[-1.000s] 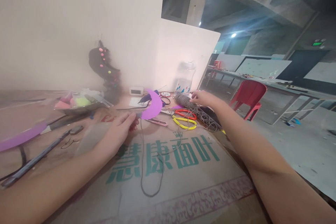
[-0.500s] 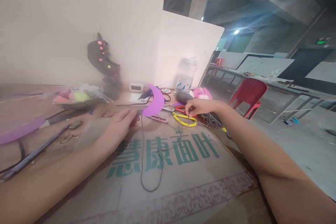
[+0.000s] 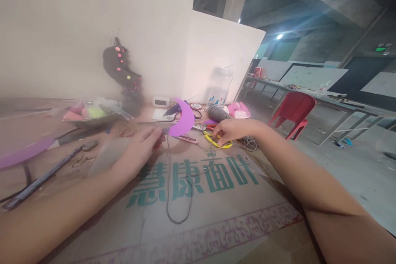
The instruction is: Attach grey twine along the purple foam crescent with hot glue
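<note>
My left hand [image 3: 142,150] pinches a thin stick that carries a purple crescent-shaped foam piece [image 3: 185,124], held just above the cardboard sheet [image 3: 198,198]. A dark cord [image 3: 173,189] hangs from it and loops over the green lettering. My right hand [image 3: 233,130] lies over the yellow-handled scissors [image 3: 218,142], fingers curled on the handle, with the red-handled scissors just behind. A spool of grey twine [image 3: 216,113] lies beyond that hand, and loose twine trails to its right.
A tray of coloured bits [image 3: 89,115], a black decorated figure [image 3: 122,72], a small white clock [image 3: 161,101], a plastic bottle [image 3: 220,86] and a pink bundle [image 3: 238,109] stand by the white wall. A red chair [image 3: 291,111] and long tables stand at the right.
My right hand left the twine spool, moved toward me and came down on the yellow scissors. The left hand stayed put with the purple piece.
</note>
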Demonstrator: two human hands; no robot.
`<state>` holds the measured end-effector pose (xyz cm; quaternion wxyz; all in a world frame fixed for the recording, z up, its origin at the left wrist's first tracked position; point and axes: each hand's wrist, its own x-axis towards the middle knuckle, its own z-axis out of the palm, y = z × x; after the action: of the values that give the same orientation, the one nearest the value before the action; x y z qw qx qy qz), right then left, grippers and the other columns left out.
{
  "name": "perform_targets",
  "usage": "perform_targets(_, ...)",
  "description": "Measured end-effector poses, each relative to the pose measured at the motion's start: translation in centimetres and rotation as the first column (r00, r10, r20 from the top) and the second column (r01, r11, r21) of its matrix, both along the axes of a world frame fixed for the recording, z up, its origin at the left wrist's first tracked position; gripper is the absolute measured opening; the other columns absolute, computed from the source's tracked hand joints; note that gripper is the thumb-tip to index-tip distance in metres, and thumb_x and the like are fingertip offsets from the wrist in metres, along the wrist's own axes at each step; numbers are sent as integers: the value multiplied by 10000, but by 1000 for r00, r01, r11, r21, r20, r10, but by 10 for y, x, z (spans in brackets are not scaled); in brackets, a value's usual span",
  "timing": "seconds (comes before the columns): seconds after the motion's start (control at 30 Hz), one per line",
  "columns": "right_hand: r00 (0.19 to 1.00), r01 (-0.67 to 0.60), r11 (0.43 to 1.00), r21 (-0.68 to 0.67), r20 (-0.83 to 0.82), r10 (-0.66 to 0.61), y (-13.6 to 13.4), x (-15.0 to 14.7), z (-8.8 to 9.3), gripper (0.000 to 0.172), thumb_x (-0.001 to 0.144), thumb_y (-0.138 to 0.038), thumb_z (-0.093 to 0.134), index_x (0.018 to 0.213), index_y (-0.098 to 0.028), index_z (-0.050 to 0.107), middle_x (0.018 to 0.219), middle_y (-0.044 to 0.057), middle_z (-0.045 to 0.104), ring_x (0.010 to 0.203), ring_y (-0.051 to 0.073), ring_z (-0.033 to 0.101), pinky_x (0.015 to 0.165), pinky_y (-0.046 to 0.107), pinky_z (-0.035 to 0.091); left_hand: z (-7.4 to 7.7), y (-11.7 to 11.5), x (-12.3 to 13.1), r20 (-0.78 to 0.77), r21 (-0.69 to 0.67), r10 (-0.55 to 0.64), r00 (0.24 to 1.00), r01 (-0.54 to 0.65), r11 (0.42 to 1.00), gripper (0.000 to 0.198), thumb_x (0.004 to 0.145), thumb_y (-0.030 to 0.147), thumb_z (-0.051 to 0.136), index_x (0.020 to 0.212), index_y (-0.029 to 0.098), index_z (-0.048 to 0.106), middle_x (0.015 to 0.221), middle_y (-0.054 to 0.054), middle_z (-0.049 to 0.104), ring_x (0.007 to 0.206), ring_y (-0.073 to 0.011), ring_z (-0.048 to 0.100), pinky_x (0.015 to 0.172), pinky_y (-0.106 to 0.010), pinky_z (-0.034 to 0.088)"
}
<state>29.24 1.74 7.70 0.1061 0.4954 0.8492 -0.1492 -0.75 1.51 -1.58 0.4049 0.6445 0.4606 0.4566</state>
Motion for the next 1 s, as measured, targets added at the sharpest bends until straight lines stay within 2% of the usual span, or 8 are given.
perform_targets(0.2, 999, 5, 999, 40, -32, -3, -2, -9, -5, 141, 815, -277, 556, 827, -176, 653, 703, 11, 651, 580, 121, 539, 557, 244, 371, 2, -1, 1, 16, -8, -10, 1000, 10, 1000, 395, 837, 563, 491, 795, 189, 608, 747, -6, 618, 657, -154, 527, 573, -240, 383)
perform_targets(0.33, 915, 168, 977, -132, -348, -204, -7, -7, 3, 117, 893, -313, 485, 884, -196, 476, 805, 23, 651, 548, 108, 567, 533, 235, 425, 1, -1, 2, 11, -8, -8, 1000, 8, 1000, 403, 842, 560, 485, 768, 180, 596, 719, -6, 600, 648, -151, 514, 560, -235, 372)
perform_targets(0.43, 788, 140, 970, -201, -571, -232, -12, -7, 13, 199, 929, -400, 458, 888, -215, 395, 779, 14, 642, 535, 102, 553, 537, 241, 446, 0, 0, 2, 22, 0, -18, 1000, 18, 1000, 396, 848, 556, 477, 775, 184, 590, 728, -6, 601, 654, -153, 513, 568, -237, 373)
perform_targets(0.57, 578, 146, 988, 57, -815, -38, -21, -13, 25, 256, 908, -444, 519, 864, -205, 437, 550, -77, 422, 485, 79, 417, 500, 212, 379, 3, -1, 1, -57, 44, -3, 998, 6, 999, 383, 868, 530, 455, 777, 187, 600, 766, -12, 626, 693, -164, 526, 609, -249, 385)
perform_targets(0.7, 400, 276, 898, 343, -890, 218, -33, -21, 37, 231, 882, -424, 578, 855, -209, 499, 607, -61, 396, 539, 81, 427, 519, 222, 388, 11, -7, 1, -126, 68, 28, 992, -19, 997, 388, 886, 517, 420, 786, 191, 606, 774, -9, 635, 709, -173, 540, 627, -257, 394)
perform_targets(0.9, 284, 321, 748, 581, -812, 510, -69, -34, 56, 95, 886, -342, 583, 876, -250, 561, 659, -44, 460, 549, 101, 460, 591, 281, 448, 17, -12, 3, -154, 68, 37, 987, -27, 997, 372, 898, 471, 411, 712, 184, 561, 694, 6, 583, 670, -158, 519, 610, -246, 388)
perform_targets(0.97, 294, 266, 753, 602, -794, 531, -84, -35, 62, 81, 898, -335, 569, 925, -260, 580, 686, -40, 504, 532, 95, 458, 589, 278, 450, 16, -11, 4, -138, 59, 32, 990, -24, 998, 372, 891, 484, 418, 721, 186, 562, 682, 9, 576, 658, -157, 517, 592, -245, 385)
perform_targets(1.0, 338, 183, 791, 584, -793, 507, -89, -35, 65, 127, 913, -362, 542, 964, -256, 588, 718, -30, 545, 522, 91, 462, 564, 270, 442, 16, -11, 4, -136, 53, 31, 990, -24, 998, 365, 888, 483, 423, 729, 187, 566, 684, 8, 578, 659, -158, 518, 588, -245, 386)
